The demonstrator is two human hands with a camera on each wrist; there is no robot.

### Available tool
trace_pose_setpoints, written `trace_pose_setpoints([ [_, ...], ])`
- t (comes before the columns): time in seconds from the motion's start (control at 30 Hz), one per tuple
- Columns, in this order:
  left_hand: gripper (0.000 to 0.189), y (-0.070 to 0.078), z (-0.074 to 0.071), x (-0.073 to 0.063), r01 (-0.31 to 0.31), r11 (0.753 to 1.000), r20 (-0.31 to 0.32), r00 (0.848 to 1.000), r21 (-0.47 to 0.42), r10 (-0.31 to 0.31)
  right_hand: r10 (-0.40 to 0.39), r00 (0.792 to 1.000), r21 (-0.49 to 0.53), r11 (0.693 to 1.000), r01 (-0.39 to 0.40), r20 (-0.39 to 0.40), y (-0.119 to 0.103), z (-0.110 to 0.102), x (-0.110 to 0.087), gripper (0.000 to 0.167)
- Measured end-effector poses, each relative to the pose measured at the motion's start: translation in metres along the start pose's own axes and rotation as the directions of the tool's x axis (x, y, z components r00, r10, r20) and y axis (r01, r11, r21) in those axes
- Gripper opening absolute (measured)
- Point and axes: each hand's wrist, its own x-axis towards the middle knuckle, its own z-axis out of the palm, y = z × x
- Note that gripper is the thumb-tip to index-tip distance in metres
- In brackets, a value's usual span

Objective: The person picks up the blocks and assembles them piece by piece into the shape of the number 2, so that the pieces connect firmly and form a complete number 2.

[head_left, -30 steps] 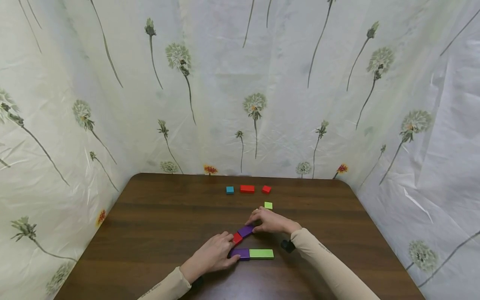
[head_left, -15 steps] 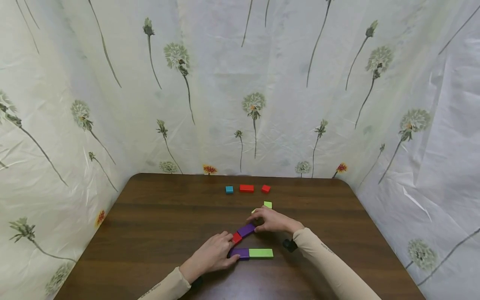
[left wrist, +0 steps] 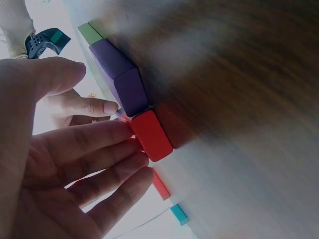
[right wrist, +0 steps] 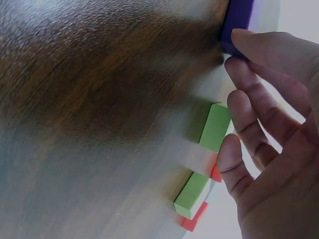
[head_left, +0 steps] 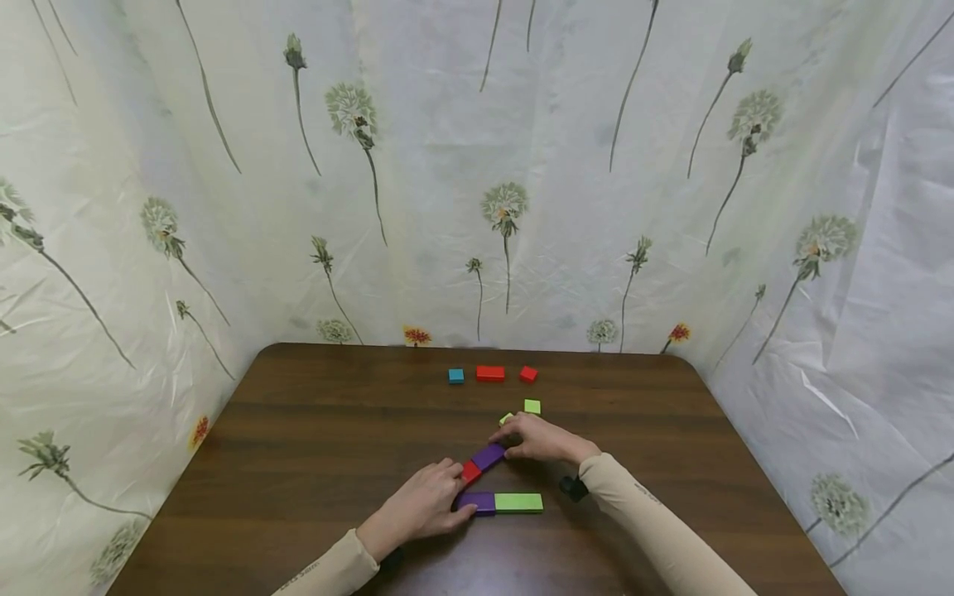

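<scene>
A flowered curtain [head_left: 425, 165] rises behind the wooden table [head_left: 320, 455]. Two forearms reach in from the near side, the left sleeve [head_left: 328, 571] towards the far-right corner, the right sleeve [head_left: 659, 521] towards the far-left corner.

Little has changed over the last second: both hands keep to the same spots, so the angled row seems to be being steadied rather than rearranged. The left hand [head_left: 423, 503] lies low with fingers extended, tips touching the angled red block [head_left: 471, 472], thumb apart from them. The right hand [head_left: 546, 437] arches over the other end of that row, pinching the angled purple block [head_left: 488, 456] between thumb and index finger, its other fingers loosely bent.

Nearer the table's near edge, the long green block [head_left: 518, 503] meets the near purple block [head_left: 480, 503] end to end, parallel to the far edge. The angled purple and red blocks touch, slanting towards the far-right corner. Along the middle of the far edge are a long red block [head_left: 490, 374], a small red block [head_left: 528, 374] and a blue block [head_left: 456, 377]; two small green blocks [head_left: 532, 406] sit just beyond the right hand.
</scene>
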Motion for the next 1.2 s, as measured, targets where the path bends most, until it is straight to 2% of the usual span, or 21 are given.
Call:
trace_pose_setpoints([
  [0.33,0.040,-0.001,0.001,0.000,-0.014,1.000,-0.016,1.000,0.007,0.014,-0.003,1.000,0.011,1.000,0.003,-0.006,0.000,0.000,-0.001,0.035],
  [0.63,0.040,0.000,0.001,0.000,-0.005,1.000,-0.010,1.000,-0.003,0.005,-0.013,1.000,0.134,0.991,0.016,-0.022,0.003,-0.006,-0.004,0.038],
  [1.03,0.041,0.000,-0.003,-0.001,-0.006,1.000,-0.010,1.000,-0.003,0.006,0.100,0.987,0.257,0.964,-0.066,-0.124,0.013,-0.023,-0.018,0.035],
  [1.2,0.040,0.001,-0.003,-0.001,-0.009,1.000,-0.018,1.000,-0.003,0.009,0.133,0.976,0.240,0.967,-0.090,-0.173,0.018,-0.025,-0.020,0.033],
])
